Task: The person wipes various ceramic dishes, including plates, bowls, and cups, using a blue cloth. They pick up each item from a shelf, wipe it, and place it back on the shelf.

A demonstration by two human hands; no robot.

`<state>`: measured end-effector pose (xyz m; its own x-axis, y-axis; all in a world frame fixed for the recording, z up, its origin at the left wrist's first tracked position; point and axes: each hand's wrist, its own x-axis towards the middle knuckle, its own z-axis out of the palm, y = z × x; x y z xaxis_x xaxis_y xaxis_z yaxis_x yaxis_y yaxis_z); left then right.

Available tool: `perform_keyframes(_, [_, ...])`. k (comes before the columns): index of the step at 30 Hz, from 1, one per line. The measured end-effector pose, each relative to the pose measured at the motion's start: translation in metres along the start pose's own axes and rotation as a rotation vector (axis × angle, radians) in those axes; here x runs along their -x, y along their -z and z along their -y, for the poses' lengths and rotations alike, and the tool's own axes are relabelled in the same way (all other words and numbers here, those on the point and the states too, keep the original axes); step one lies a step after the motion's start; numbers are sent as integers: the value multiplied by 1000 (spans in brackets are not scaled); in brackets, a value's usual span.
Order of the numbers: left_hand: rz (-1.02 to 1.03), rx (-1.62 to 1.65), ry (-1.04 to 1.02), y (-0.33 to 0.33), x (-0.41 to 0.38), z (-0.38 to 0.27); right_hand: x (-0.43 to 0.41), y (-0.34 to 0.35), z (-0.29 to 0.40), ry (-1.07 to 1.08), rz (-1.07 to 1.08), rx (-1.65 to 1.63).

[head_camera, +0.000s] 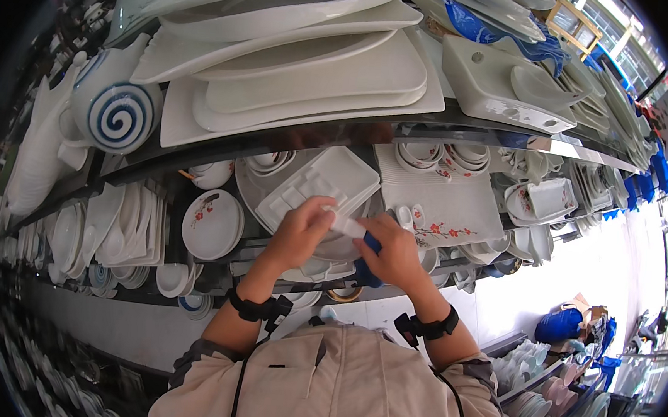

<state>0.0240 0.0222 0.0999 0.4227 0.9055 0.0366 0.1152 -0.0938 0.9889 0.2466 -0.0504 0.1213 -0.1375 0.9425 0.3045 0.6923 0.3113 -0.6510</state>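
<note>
Between my two hands is a small white ceramic piece (347, 226), its kind too small to tell. The fingers of my left hand (303, 229) pinch its left end. My right hand (392, 248) holds its other end and also has a blue cloth (369, 263) under the palm. Just beyond my left hand lie stacked white rectangular compartment dishes (336, 179) on a large round plate (248, 188). A white rectangular platter with red blossoms (456, 208) is right of them, bearing small spoon-like pieces (412, 215) near my right hand.
Above, a shelf edge (315, 140) carries stacked white platters (319, 85), a spiral-painted teapot (121, 109) and a white ceramic block with holes (493, 86). Round blossom plates (211, 223) stand at the left, beside upright dishes (135, 226). More shelved dishes (529, 408) are at the lower right.
</note>
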Motion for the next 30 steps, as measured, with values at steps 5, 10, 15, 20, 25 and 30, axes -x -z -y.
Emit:
perform_keyframes(5, [-237,-199,-45,38,-2,9,-35,-31,-26,-250,-154,135])
perform_keyframes(10, [-259,-353,-33,65,13,31,-68,-51,-28,-337,-108,216])
perform_keyframes(15, [-288,-337,-24,80,34,48,-83,-69,-44,-336,-95,325])
perform_keyframes(20, [-312,-287,-27,89,47,50,-97,-67,-37,-418,10,320])
perform_keyframes(25, [-325,-238,-40,94,54,49,-104,-61,-37,-448,134,358])
perform_keyframes(30, [-242,-151,-22,89,59,49,-101,-59,-38,-402,176,368])
